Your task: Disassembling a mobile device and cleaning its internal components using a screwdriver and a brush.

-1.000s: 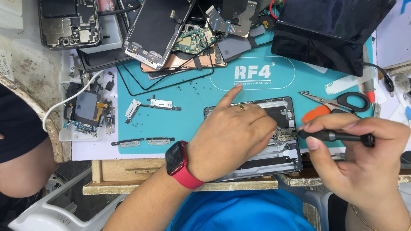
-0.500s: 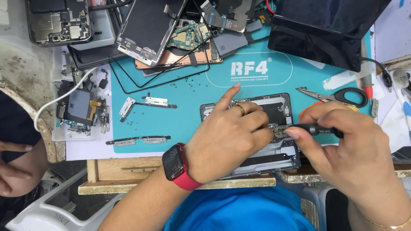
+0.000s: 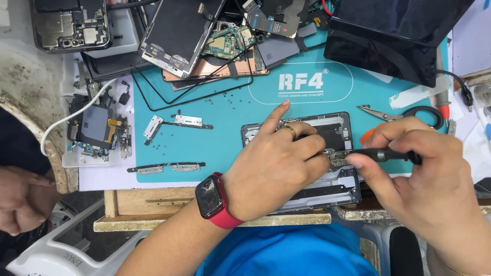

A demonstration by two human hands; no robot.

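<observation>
Since the earlier frame, both hands have held their stations over the opened phone; the view has merely drifted a little, and the right hand (image 3: 434, 189) has closed in slightly on the work point.

Nearest the wearer, a blue garment (image 3: 286, 253) fills the lower edge. The left hand (image 3: 279, 171), wearing a red smartwatch (image 3: 212, 200) and a gold ring (image 3: 290, 131), lies flat upon the opened phone chassis (image 3: 335, 176). Its index finger is extended forward, pointing away; the remaining fingers are curled, bearing down on the chassis.

The right hand pinches a black screwdriver (image 3: 388, 155) between thumb and fingers, the shaft held horizontal, its tip meeting a small metal bracket (image 3: 337, 156) inside the chassis, just beside the left fingertips.

The chassis rests on the near edge of a teal work mat (image 3: 225, 135), partly overhanging a wooden bench edge (image 3: 153, 202).

Left of it on the mat lie two detached metal strips (image 3: 166, 167) and a bracket assembly (image 3: 176, 122). Right of it, black-handled pliers (image 3: 404, 113).

Farther off: a heap of dismantled phone screens and boards (image 3: 204, 36), and a dark folded cloth (image 3: 394, 36).

Another person's hand (image 3: 20, 199) shows at the left margin.
</observation>
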